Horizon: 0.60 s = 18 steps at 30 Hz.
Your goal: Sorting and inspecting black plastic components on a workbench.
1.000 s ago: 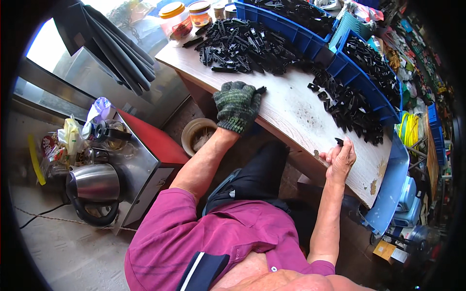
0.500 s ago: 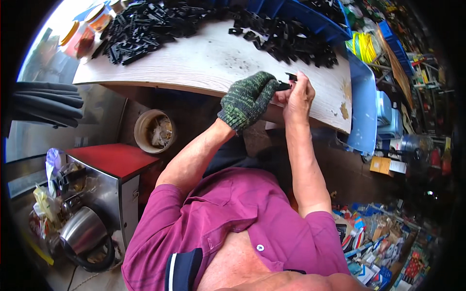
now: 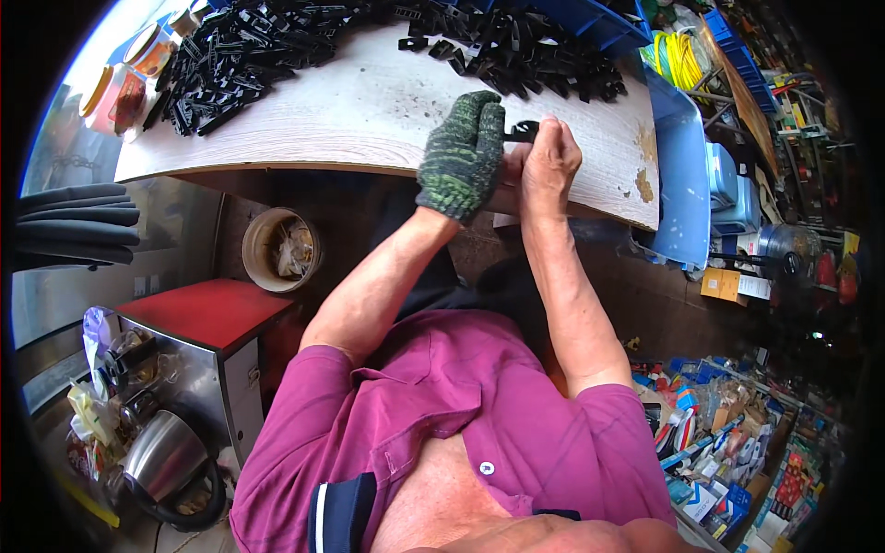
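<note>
In a dark green and black knitted glove, my left hand (image 3: 463, 155) is closed, fingers folded, over the front edge of the table. My bare right hand (image 3: 549, 166) is closed beside it. Between them shows a small black plastic part (image 3: 524, 132), its curved end sticking out past my fingers. Both hands grip it; whether it is one part or two pressed together I cannot tell. Beyond my hands lie a heap of long narrow black plastic parts (image 3: 241, 66) on the left and a heap of shorter black plastic parts (image 3: 516, 57) on the right.
The table (image 3: 359, 115) has a pale wood-grain top. Blue bins stand behind and at its right end (image 3: 680, 175). Lidded jars (image 3: 118, 97) are at the far left. Below sit a bucket (image 3: 282, 249) and a red-topped cabinet (image 3: 203, 311), with a steel kettle (image 3: 166, 456) nearby.
My hands have come closer together and moved slightly up the picture and left. The black part that stuck up from my right fingers now lies between both hands. The view has shifted a little.
</note>
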### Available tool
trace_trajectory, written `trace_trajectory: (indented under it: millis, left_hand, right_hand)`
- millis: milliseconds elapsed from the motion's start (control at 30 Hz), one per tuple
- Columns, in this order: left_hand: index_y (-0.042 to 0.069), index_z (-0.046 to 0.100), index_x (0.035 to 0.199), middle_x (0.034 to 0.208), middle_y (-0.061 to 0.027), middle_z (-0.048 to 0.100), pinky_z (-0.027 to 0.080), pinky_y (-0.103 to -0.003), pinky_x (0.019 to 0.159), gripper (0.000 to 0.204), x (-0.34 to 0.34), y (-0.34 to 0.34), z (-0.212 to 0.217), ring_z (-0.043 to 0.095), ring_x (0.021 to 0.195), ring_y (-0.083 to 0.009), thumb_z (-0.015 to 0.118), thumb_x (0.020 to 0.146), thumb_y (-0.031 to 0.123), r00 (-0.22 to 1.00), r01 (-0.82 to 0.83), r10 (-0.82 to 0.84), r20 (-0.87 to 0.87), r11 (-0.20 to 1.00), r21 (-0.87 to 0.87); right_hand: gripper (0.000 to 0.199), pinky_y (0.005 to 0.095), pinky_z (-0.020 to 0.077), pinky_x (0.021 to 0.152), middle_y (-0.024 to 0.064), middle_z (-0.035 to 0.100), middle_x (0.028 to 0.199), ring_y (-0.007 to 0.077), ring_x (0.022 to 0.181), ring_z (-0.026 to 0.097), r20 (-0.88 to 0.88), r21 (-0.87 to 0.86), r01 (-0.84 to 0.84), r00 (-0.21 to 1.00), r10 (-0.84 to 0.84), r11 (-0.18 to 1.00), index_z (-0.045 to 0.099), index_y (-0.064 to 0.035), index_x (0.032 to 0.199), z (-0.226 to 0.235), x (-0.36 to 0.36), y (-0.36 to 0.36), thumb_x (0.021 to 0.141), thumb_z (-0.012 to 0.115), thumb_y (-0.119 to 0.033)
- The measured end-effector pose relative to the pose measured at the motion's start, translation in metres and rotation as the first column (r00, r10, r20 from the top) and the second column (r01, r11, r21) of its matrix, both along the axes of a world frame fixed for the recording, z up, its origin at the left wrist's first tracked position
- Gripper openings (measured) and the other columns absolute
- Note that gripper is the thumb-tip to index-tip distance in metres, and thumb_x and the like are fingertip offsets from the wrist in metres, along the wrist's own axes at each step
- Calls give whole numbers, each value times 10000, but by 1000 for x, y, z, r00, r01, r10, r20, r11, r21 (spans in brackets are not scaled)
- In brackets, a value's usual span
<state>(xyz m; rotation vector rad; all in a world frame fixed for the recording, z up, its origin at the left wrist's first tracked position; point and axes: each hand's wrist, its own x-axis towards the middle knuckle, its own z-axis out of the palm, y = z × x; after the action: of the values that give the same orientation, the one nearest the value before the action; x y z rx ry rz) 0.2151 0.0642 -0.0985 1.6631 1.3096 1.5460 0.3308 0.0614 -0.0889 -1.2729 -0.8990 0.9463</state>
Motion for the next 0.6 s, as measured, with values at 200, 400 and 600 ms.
trace_trajectory:
  millis: [200, 400, 600]
  left_hand:
    - [1, 566, 1203, 1150, -218, 612, 509, -498, 774, 292, 8, -2, -8, 633, 901, -424, 498, 1011, 210, 960, -18, 42, -277, 996, 89]
    - [13, 580, 1163, 1088, -223, 630, 515, -494, 760, 280, 4, -7, 9, 641, 881, -422, 525, 1003, 236, 996, 23, -26, -88, 999, -36]
    - [83, 660, 1127, 1010, -182, 661, 524, -471, 811, 266, -58, 59, 12, 635, 932, -378, 619, 901, 219, 848, -348, 390, -360, 920, 179]
  right_hand:
    - [298, 263, 333, 505, -34, 417, 577, 52, 571, 400, 169, 169, 33, 984, -62, 985, 497, -46, 688, -8, 2, 3, 967, 526, -145]
    - [326, 268, 343, 479, -31, 416, 565, 54, 526, 405, 125, 129, 15, 992, -31, 992, 463, -43, 668, -5, 0, 2, 970, 536, -142]
    - [268, 420, 600, 504, 7, 410, 585, 122, 381, 412, -128, 116, -94, 986, 109, 989, 475, -73, 766, 4, -4, -6, 988, 514, -217]
